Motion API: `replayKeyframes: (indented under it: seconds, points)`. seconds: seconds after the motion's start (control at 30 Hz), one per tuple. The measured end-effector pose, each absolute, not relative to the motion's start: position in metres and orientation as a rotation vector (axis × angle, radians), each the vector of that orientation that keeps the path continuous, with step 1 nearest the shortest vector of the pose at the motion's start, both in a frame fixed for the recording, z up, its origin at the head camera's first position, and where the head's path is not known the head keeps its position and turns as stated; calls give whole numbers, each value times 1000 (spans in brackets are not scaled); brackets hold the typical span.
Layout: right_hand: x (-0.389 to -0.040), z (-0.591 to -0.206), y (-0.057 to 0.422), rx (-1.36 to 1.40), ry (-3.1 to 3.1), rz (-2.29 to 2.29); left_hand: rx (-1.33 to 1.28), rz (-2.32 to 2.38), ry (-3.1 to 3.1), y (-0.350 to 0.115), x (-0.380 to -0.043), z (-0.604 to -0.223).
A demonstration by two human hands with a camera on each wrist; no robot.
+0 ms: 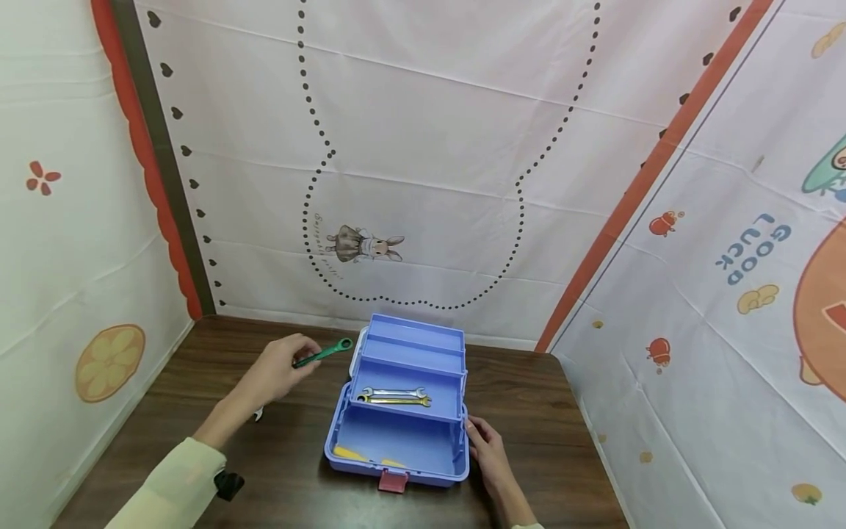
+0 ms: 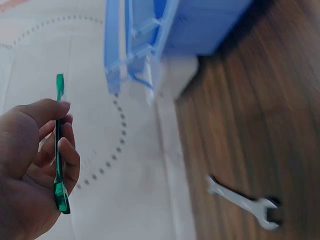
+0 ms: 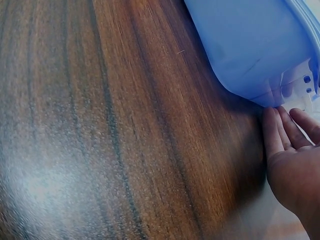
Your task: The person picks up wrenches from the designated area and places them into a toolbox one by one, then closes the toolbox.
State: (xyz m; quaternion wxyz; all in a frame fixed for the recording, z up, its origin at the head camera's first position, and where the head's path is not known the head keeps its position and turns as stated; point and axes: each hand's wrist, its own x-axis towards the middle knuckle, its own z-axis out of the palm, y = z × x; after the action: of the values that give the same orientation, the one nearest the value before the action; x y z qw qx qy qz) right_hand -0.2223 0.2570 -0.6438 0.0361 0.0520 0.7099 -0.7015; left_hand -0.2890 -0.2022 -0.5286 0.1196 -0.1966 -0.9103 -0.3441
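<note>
My left hand (image 1: 277, 371) pinches a green ratchet wrench (image 1: 327, 352) between thumb and fingers, in the air left of the blue toolbox (image 1: 335, 424). The wrench's ring end points toward the toolbox. In the left wrist view the green wrench (image 2: 59, 150) appears edge-on across the fingers. My right hand (image 1: 487, 450) rests against the toolbox's right side, its fingers extended at the lower corner in the right wrist view. A silver wrench (image 1: 394, 392) and a gold wrench (image 1: 399, 400) lie side by side in the raised tray (image 1: 444, 393).
Yellow pieces (image 1: 350, 454) lie in the toolbox's bottom compartment, and a red latch (image 1: 393, 481) hangs at its front. Another silver wrench (image 2: 245, 203) lies on the brown wooden table (image 1: 532, 441), mostly hidden by the left arm in the head view. Printed cloth (image 1: 423, 213) surrounds the table.
</note>
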Motion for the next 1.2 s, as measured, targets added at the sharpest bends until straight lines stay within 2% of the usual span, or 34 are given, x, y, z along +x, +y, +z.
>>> replayKeyframes:
  seconds: [0.3,0.57,1.2]
  points:
    - [-223,-645,258,165,2182,-2155,-809,-1017,-2707,-145,-304,-513]
    - [-223,-645,262,162,2164,-2160,-1008,-1060,-2698,-108,-311,-518]
    - [-223,-647,259,143,2169,-2187,-1195,-862,-2771,-71,-310,-550]
